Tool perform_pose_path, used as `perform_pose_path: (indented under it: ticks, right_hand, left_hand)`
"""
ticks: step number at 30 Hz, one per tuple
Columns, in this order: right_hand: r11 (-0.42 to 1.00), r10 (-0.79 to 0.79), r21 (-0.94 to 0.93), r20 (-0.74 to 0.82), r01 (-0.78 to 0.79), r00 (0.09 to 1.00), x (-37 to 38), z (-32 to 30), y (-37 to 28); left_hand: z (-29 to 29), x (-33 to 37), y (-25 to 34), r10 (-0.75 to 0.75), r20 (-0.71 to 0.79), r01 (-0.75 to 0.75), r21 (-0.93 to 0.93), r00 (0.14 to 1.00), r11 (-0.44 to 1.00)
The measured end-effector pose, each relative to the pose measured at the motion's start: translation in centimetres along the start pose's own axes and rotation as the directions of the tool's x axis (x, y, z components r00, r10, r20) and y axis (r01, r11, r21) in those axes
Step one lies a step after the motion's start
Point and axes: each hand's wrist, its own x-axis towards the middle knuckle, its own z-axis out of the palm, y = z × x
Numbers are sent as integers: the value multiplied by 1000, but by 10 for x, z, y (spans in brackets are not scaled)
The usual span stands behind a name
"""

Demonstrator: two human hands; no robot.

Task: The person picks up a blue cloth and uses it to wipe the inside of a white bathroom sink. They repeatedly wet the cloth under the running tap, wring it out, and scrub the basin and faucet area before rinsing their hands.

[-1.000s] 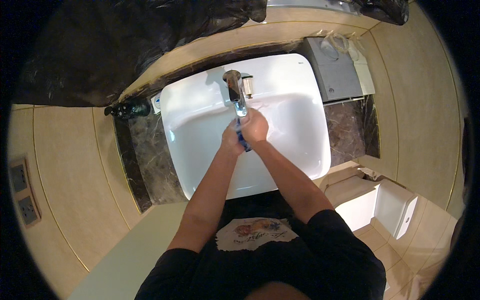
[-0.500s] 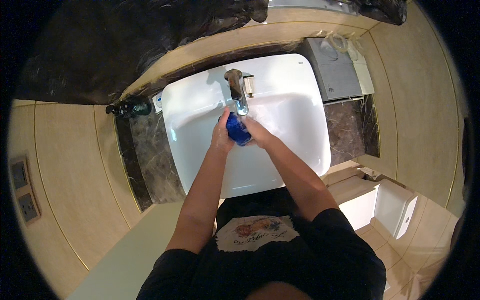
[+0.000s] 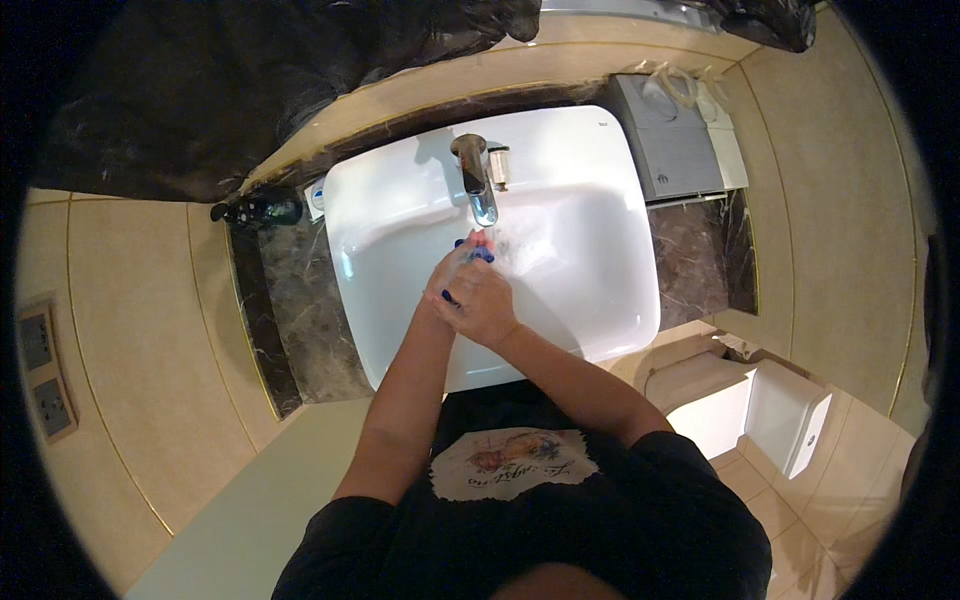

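Note:
Over the white sink basin (image 3: 590, 270), both my hands are squeezed around a crumpled dark blue cloth (image 3: 482, 255), and only small bits of it poke out between the fingers. My left hand (image 3: 446, 268) lies underneath and to the left, closed on the cloth and partly covered. From the right, my right hand (image 3: 486, 303) wraps across it, fingers bent over the blue. Just beyond them is the spout of the chrome faucet (image 3: 473, 180), with water at its mouth and whitish froth in the basin by the hands.
A small bottle-like item (image 3: 498, 168) stands beside the faucet. On the left marble counter (image 3: 315, 320) lies a dark bottle (image 3: 262, 210). A grey box (image 3: 668, 135) sits at the right back. Black plastic sheeting (image 3: 200, 90) hangs at upper left; a white toilet (image 3: 790, 410) is lower right.
My hands have drawn slightly nearer to me and pressed together. The right hand has crossed over toward the left, and the blue cloth, a rounded bundle before, is now mostly hidden in the grip.

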Motion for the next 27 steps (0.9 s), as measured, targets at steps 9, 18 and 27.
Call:
perform_pose_path:
  ticks: [9, 18, 27]
  right_hand:
    - [917, 375, -127, -48, -378, 926, -7, 43, 55]
    - [659, 744, 284, -108, -697, 660, 16, 39, 125]
    - [739, 663, -70, -100, -670, 742, 6, 18, 151]
  left_hand:
    - [-16, -6, -32, 422, 109, -430, 62, 900, 901]
    - [12, -6, -6, 394, -360, -286, 316, 846, 904]
    - [-24, -27, 1, 709, -281, -287, 772, 647, 567]
